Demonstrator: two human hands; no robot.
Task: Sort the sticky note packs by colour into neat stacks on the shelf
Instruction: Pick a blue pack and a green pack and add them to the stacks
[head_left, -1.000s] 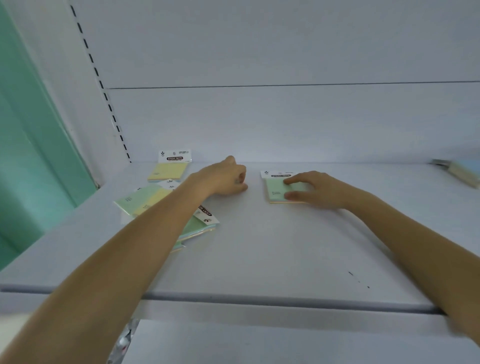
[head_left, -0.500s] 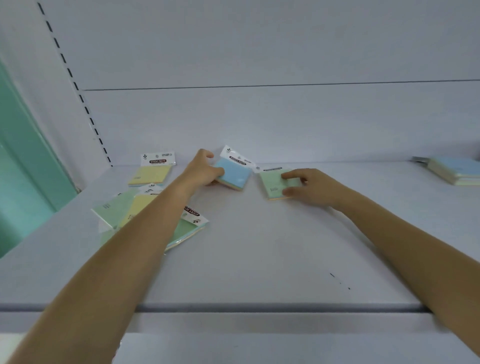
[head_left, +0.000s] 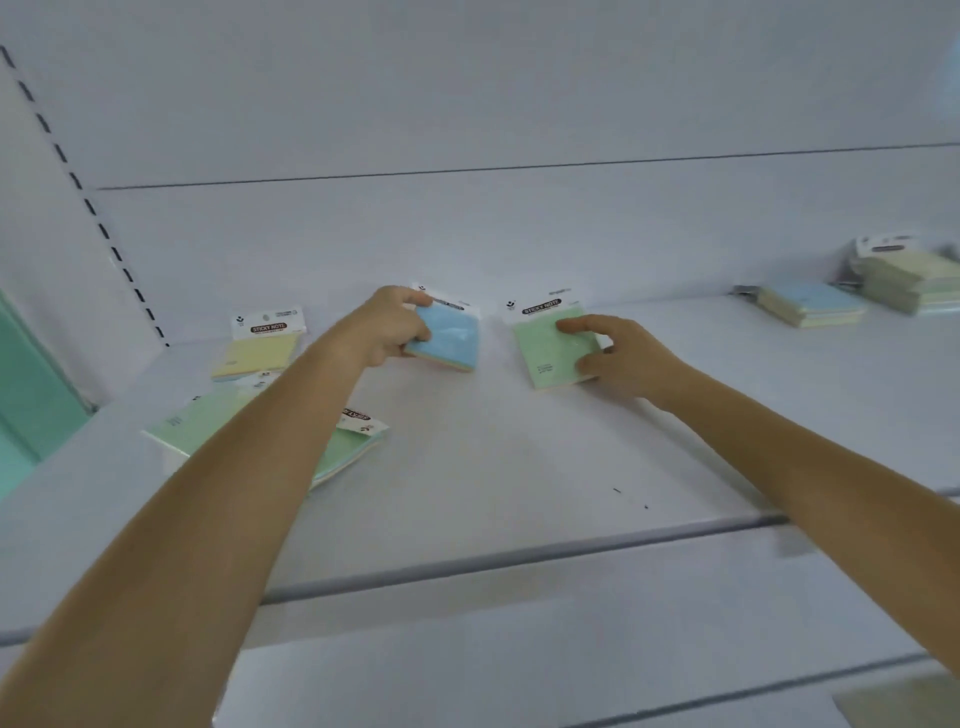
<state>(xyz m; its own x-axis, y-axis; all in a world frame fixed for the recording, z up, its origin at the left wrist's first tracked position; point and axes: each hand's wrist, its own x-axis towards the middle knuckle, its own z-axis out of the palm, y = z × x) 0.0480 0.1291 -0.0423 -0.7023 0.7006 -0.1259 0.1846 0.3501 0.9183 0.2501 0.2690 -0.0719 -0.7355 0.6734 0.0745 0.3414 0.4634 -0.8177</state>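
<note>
My left hand (head_left: 387, 327) grips a blue sticky note pack (head_left: 449, 338) by its left edge and holds it tilted just above the white shelf (head_left: 493, 467). Right of it lies a green pack (head_left: 550, 353); my right hand (head_left: 618, 358) rests on it with the fingers curled over its right edge. A yellow pack (head_left: 257, 353) lies at the back left. Loose green packs (head_left: 208, 421) lie in a heap under my left forearm. Far right, a blue-topped stack (head_left: 810, 304) sits beside a pale green stack (head_left: 909, 278).
The shelf's back wall (head_left: 467, 234) rises straight behind the packs. A slotted upright (head_left: 88, 202) runs down the left corner, with a teal panel (head_left: 31, 395) beyond it. The shelf's front lip (head_left: 467, 561) crosses the lower view.
My left hand took hold of the blue pack from the back of the shelf and lifted it. My right hand stayed on the green pack. The view swung right, showing the far-right stacks.
</note>
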